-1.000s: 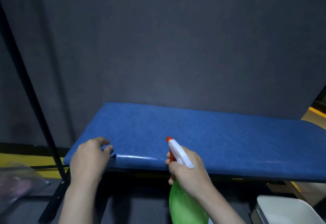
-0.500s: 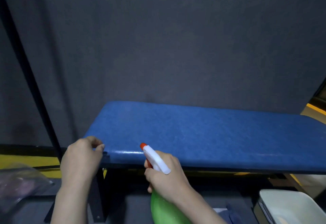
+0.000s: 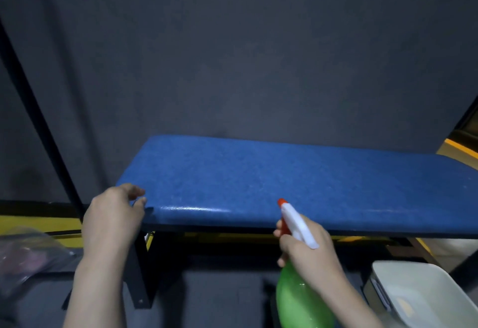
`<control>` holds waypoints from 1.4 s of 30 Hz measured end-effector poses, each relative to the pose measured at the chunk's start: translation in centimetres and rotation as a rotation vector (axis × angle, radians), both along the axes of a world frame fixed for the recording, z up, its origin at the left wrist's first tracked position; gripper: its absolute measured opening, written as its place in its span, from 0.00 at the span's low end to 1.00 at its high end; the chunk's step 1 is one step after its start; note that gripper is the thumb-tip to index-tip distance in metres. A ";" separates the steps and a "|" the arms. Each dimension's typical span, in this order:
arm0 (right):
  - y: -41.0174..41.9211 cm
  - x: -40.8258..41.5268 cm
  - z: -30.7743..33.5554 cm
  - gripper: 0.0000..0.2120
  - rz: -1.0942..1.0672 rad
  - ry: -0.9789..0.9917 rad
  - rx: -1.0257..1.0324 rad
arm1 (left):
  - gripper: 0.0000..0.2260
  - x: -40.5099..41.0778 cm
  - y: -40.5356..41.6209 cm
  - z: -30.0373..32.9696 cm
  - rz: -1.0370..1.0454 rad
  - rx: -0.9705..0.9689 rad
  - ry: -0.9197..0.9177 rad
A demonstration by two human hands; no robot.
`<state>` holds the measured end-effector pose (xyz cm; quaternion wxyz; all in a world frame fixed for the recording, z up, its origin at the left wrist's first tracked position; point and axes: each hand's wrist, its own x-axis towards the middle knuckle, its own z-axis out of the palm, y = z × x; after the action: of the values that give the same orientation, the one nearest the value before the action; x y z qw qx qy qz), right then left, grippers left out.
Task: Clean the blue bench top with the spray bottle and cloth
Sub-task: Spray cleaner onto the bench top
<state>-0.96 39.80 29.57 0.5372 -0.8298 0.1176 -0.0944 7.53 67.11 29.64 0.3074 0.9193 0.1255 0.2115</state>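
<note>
The blue bench top (image 3: 258, 180) stretches across the middle of the view, with a wet-looking sheen along its front edge. My right hand (image 3: 310, 258) grips the neck and trigger of a green spray bottle (image 3: 297, 302) with a white head and red nozzle. The nozzle sits just in front of the bench's front edge, pointing up and away over the top. My left hand (image 3: 113, 219) is at the bench's front left corner, fingers curled over the top and thumb against the edge. No cloth is in view.
A white plastic tub (image 3: 413, 294) stands on the floor at the lower right. A clear plastic bag (image 3: 28, 255) lies at the lower left. A black slanted pole (image 3: 44, 126) rises at the left. A dark wall stands behind the bench.
My right hand has carried the spray bottle to the right along the bench's front edge. My left hand has stayed at the left corner.
</note>
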 end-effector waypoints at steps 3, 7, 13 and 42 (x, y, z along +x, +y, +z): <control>-3.2 -0.9 0.5 0.12 -0.067 -0.020 -0.009 | 0.08 0.2 -1.9 0.1 -0.032 0.014 0.022; -6.6 -2.0 0.7 0.30 -0.187 -0.069 0.026 | 0.09 0.5 -5.2 0.2 -0.094 0.038 0.058; -10.3 -2.9 0.1 0.26 -0.279 -0.097 0.043 | 0.11 0.0 -11.4 0.4 -0.241 0.097 0.061; -24.1 1.1 -21.2 0.18 -0.035 0.186 -0.658 | 0.14 -0.8 -28.1 -4.4 -0.360 0.195 -0.012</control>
<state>0.13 15.65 8.34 0.2261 -0.9616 0.1437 -0.0604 6.77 39.03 25.28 0.2507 0.9509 -0.0636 0.1698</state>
